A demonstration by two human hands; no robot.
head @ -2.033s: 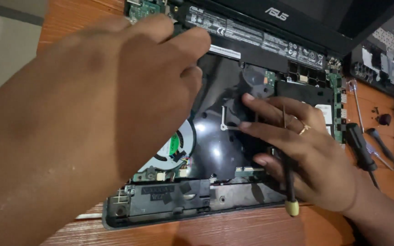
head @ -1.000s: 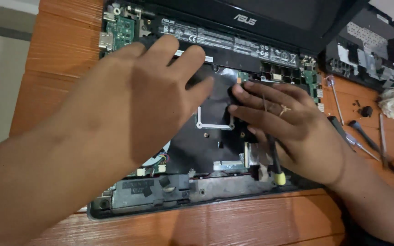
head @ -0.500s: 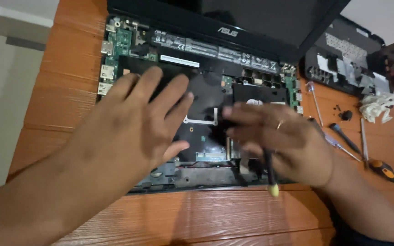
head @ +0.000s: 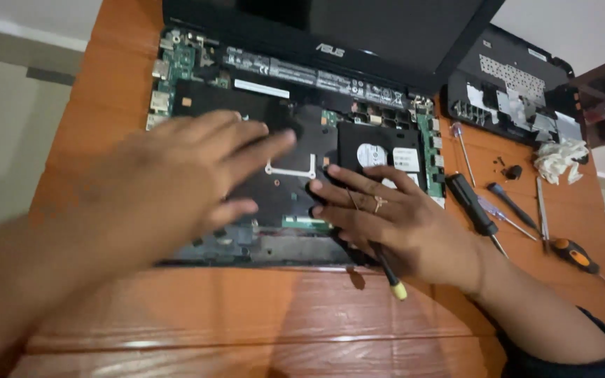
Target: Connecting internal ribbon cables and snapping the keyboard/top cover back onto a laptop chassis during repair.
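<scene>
Since the earlier frames, both our hands have drawn back toward the near edge of the opened laptop [head: 295, 175], and more of its far interior now shows. Our left hand [head: 176, 182] hovers over the left half of the chassis, blurred by motion, fingers spread and apart, gripping nothing. Our right hand [head: 393, 217] lies flat on the right half, fingers spread over the dark cover sheet; a thin screwdriver [head: 386, 269] with a yellow tip is tucked under the palm and points toward us. We cannot tell how firmly that tool is gripped.

With the hands withdrawn, the following parts are exposed:
- the green board [head: 176, 66] at the far left corner;
- the hard drive [head: 379, 150] in its bay at the right, just beyond our right fingertips;
- the lid [head: 358, 28], standing open at the far edge.

We judge that the cover sheet has been pressed into place and that the interior is open for inspection.

On the orange wooden surface [head: 197, 308], to the right of the laptop, lie several screwdrivers [head: 474, 203], one with an orange handle [head: 574, 253]. Farther off rest a removed keyboard frame [head: 512, 84] and a crumpled white tissue [head: 558, 159].
</scene>
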